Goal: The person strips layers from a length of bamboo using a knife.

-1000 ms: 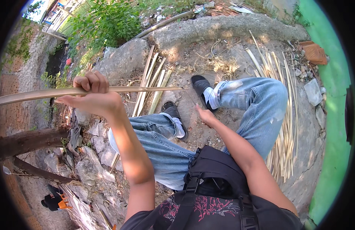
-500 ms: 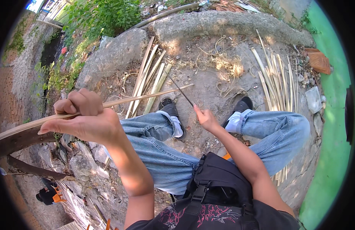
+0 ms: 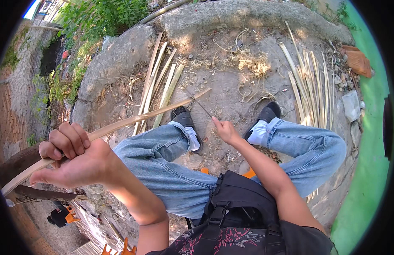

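My left hand (image 3: 73,159), palm turned up, is closed around a long pale bamboo strip (image 3: 137,118). The strip slants up from the lower left to a tip out ahead of my left foot. Between my knees, my right hand (image 3: 226,131) grips a thin dark-bladed knife (image 3: 202,106); its handle is hidden in my fingers. The blade crosses the strip close to that tip, and I cannot tell whether it is pressing into it.
Split bamboo strips (image 3: 165,91) lie beyond my left foot, with another bundle (image 3: 309,85) beyond my right. Dry shavings (image 3: 252,63) litter the ground before a low concrete kerb (image 3: 248,17). A green wall (image 3: 367,140) stands to the right. A dark beam (image 3: 22,163) lies by my left hand.
My left hand has moved down and nearer to me, tilting the strip more steeply. My right hand and knife have shifted only slightly.
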A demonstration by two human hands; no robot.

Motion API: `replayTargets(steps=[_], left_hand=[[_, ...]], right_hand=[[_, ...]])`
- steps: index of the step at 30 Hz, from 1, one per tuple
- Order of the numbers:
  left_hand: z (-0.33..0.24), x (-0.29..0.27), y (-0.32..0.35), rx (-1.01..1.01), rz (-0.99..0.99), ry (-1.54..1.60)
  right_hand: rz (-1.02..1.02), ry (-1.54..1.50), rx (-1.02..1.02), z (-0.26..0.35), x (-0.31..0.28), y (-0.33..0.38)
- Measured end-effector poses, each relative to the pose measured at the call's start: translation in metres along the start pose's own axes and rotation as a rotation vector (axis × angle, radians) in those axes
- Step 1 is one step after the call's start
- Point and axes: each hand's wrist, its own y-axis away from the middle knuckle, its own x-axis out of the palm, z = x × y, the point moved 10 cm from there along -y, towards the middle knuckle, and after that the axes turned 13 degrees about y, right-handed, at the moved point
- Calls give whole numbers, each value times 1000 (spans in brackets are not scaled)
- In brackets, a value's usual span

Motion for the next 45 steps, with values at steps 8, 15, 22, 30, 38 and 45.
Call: replayTargets(steps=[8, 15, 22, 30, 38, 45], left_hand=[[-6, 0, -10, 29, 41, 4], [-3, -1, -13, -18, 80, 110], [-9, -9, -12, -31, 67, 71], [-2, -6, -15, -14, 91, 91], [-4, -11, -11, -23, 29, 12], [1, -12, -14, -10, 21, -12]], right_hand=[[-35, 6, -98, 36, -2, 3], [-103, 35, 31, 15, 1, -13], [-126, 19, -62, 29, 0, -14], [-68, 148, 87, -28, 10, -40], [-121, 191, 48, -34, 1, -43], [-126, 199, 80, -61, 10, -48]])
